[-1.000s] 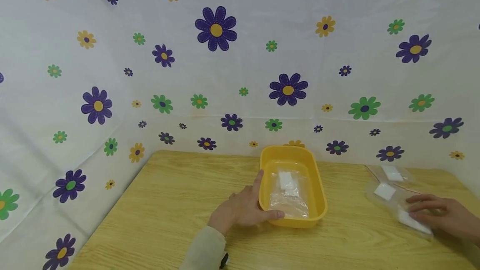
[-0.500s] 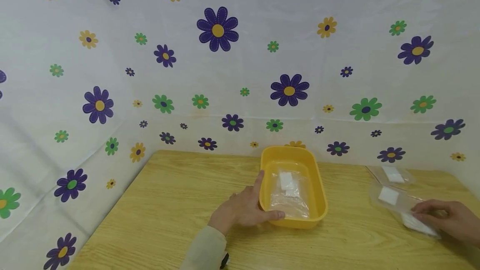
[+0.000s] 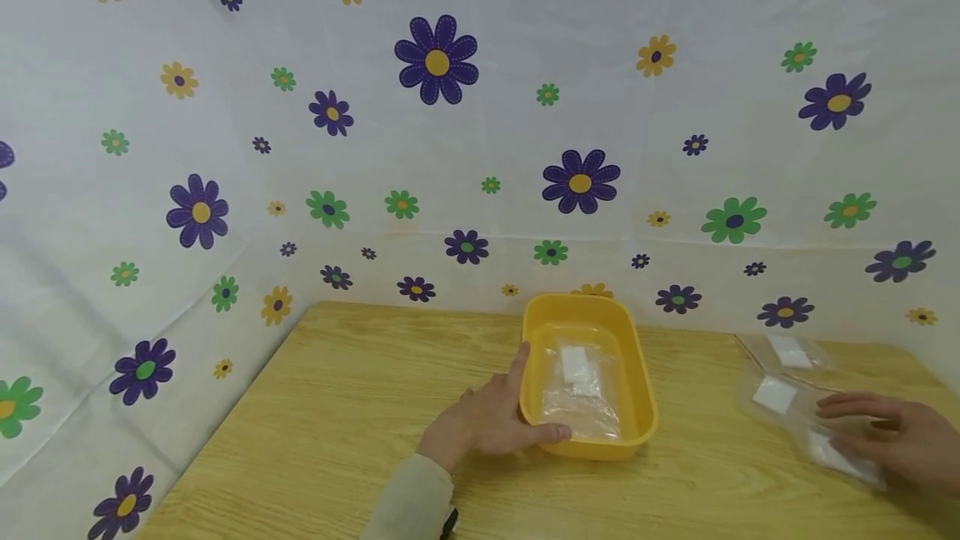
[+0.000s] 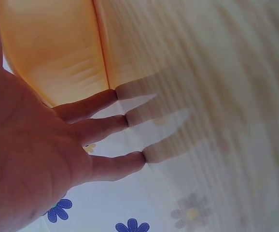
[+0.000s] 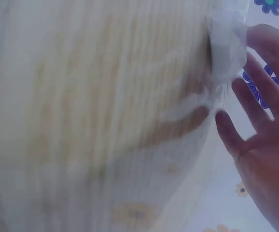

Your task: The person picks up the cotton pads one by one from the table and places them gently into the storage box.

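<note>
Against the tray (image 3: pixel 632 390), the left hand (image 3: pixel 487 417) splays.

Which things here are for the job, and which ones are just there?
Probably for the job:
- yellow tray, with the left hand against it
- clear bag inside it
- see-through bags on the right, with the right hand at the nearest

Just there:
- wooden table underneath
- flowery sheet behind

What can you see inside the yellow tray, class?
The yellow tray holds clear plastic packaging with white patches. Anything beneath those patches is covered and cannot be seen.
</note>
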The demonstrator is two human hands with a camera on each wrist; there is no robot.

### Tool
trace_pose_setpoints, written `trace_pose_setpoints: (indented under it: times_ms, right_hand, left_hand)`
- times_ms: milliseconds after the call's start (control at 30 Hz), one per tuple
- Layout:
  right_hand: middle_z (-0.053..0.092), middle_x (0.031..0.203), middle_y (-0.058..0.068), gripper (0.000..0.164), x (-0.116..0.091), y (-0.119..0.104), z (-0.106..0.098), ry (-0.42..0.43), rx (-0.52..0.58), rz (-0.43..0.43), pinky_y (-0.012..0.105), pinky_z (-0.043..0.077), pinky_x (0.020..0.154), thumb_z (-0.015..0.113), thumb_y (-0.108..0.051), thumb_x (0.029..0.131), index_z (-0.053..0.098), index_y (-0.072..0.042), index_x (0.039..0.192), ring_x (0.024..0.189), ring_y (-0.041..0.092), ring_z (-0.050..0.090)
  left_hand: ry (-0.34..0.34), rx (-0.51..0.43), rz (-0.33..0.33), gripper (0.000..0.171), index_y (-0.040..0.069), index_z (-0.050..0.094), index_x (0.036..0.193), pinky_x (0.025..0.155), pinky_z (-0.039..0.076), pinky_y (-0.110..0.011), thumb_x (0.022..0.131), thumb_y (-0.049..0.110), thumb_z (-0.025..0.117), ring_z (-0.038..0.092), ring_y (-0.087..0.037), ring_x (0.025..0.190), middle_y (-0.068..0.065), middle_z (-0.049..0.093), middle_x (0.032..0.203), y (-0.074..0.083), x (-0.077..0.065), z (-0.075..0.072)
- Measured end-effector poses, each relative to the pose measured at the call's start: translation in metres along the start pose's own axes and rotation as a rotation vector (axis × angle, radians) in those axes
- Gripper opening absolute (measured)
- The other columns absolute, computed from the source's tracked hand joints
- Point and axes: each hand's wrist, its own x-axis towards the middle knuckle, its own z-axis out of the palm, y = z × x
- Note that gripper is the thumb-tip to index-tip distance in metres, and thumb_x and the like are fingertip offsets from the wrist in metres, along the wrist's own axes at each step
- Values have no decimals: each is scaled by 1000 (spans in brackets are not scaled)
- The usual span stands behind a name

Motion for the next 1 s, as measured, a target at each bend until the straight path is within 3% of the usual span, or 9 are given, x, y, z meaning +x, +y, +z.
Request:
trace_pose_setpoints:
  times_ms: [67,100,200,300,433,667,767,867,1000]
  right_hand:
    - [71,122,-10,38,0,1,0,-21,-2,-11,19,48,73,83,-39,85,77,-17,115,92,-32,31]
    - [70,122,-14,39,0,2,0,-45,17,-16,21,50,80,83,-38,85,77,-16,117,94,-34,29]
    - [56,120,-39,45,0,4,0,-141,51,-19,45,48,102,82,-41,84,75,-18,123,97,-36,25]
    - [42,125,-49,46,1,5,0,-199,65,-92,76,40,92,81,-38,84,74,-19,126,101,-38,19]
    - [38,130,-49,37,1,4,4,-179,31,-185,75,44,88,82,-32,84,77,-27,120,105,-40,13]
    - [38,118,-52,21,0,-1,5,-150,126,-111,75,39,92,81,-25,86,79,-19,106,99,-40,14]
    - [43,116,-49,13,1,-1,3,-155,117,-90,68,43,95,79,-26,88,77,-19,99,97,-37,20]
    - [49,114,-44,10,2,-3,2,-137,64,-100,37,53,94,79,-27,89,74,-20,94,98,-34,28]
    - [58,113,-37,11,1,-5,2,-106,14,-105,7,40,74,80,-27,88,73,-20,92,98,-32,32]
  left_hand:
    - [0,5,-2,126,30,-10,165,118,29,-70,78,83,64,53,-29,138,-8,49,156,0,0,1]
    - [-1,8,-1,126,30,-11,165,118,30,-70,78,83,63,54,-29,138,-8,49,156,0,0,1]
    - [-3,14,-2,125,31,-11,165,118,30,-69,78,84,62,54,-29,137,-8,49,156,1,-1,1]
    - [0,23,-10,125,31,-10,165,118,31,-69,78,85,62,54,-30,137,-8,48,157,2,-2,0]
    - [10,28,-13,125,31,-10,165,117,34,-67,78,84,62,56,-30,135,-9,49,156,1,-2,-1]
    - [5,18,2,127,30,-12,165,118,32,-67,78,85,62,54,-30,137,-10,49,156,-1,-2,0]
    - [4,6,6,127,30,-12,165,118,32,-67,77,85,63,54,-30,138,-10,48,157,-1,-1,1]
    - [5,-3,10,127,29,-11,165,118,32,-68,78,83,64,54,-30,137,-10,48,157,-2,-1,1]
    - [4,-2,4,126,30,-11,165,119,31,-68,78,83,64,54,-30,138,-9,48,157,-1,-1,0]
